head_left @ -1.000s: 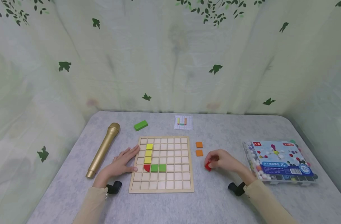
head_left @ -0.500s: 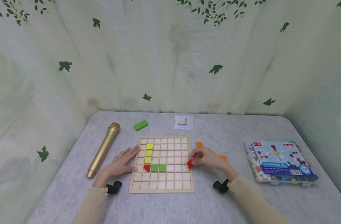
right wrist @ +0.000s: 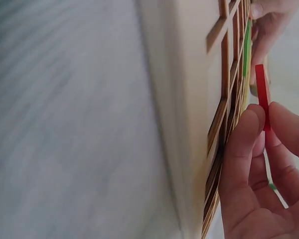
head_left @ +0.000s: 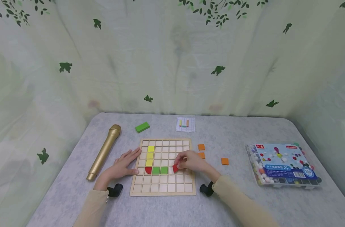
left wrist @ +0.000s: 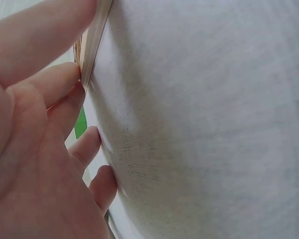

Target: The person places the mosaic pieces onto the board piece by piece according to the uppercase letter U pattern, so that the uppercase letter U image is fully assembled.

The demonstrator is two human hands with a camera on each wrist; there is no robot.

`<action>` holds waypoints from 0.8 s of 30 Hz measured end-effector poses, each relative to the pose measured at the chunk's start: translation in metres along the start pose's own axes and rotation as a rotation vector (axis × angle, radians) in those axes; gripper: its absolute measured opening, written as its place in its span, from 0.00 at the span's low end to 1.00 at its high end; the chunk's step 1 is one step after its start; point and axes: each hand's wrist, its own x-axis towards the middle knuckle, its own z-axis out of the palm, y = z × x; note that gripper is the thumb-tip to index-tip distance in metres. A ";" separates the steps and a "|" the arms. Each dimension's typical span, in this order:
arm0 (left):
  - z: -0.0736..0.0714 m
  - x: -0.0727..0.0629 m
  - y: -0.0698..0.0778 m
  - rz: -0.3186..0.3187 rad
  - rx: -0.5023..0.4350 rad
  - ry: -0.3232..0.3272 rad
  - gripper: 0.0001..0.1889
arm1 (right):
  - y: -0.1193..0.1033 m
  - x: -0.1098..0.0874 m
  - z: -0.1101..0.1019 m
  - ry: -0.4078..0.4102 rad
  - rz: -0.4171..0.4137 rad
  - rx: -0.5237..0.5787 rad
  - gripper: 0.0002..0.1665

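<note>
A wooden grid board (head_left: 163, 188) lies on the table with yellow tiles (head_left: 150, 155) in a column, a red quarter-round tile (head_left: 148, 170) below them and two green tiles (head_left: 160, 170) beside it. My right hand (head_left: 190, 161) pinches another red tile (head_left: 175, 169) between thumb and finger, over the board just right of the green ones. In the right wrist view that red tile (right wrist: 263, 97) stands on edge between the fingertips. My left hand (head_left: 122, 165) rests with straight fingers against the board's left edge; in the left wrist view its fingers (left wrist: 62, 82) touch the wooden rim.
Three orange tiles (head_left: 225, 161) lie right of the board, one partly behind my right hand. A small card (head_left: 185, 124) with a coloured pattern and a green block (head_left: 142, 127) sit behind it. A gold microphone (head_left: 104, 153) lies left, a box of beads (head_left: 284, 165) right.
My right hand has carried the red tile leftward from the table right of the board to above the grid. An orange tile once covered by that hand now shows. My left hand stays put.
</note>
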 end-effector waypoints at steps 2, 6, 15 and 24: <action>0.000 0.000 0.000 -0.004 0.003 -0.001 0.46 | -0.003 0.003 0.005 0.005 0.005 -0.020 0.05; 0.000 0.000 0.000 -0.005 0.003 0.000 0.46 | -0.010 0.006 0.012 0.011 0.024 -0.024 0.05; 0.000 0.000 0.000 -0.005 -0.005 -0.002 0.46 | -0.014 0.007 0.020 0.041 0.029 -0.129 0.06; 0.000 -0.001 0.001 -0.002 -0.009 0.001 0.46 | -0.014 0.005 0.020 0.040 0.008 -0.138 0.04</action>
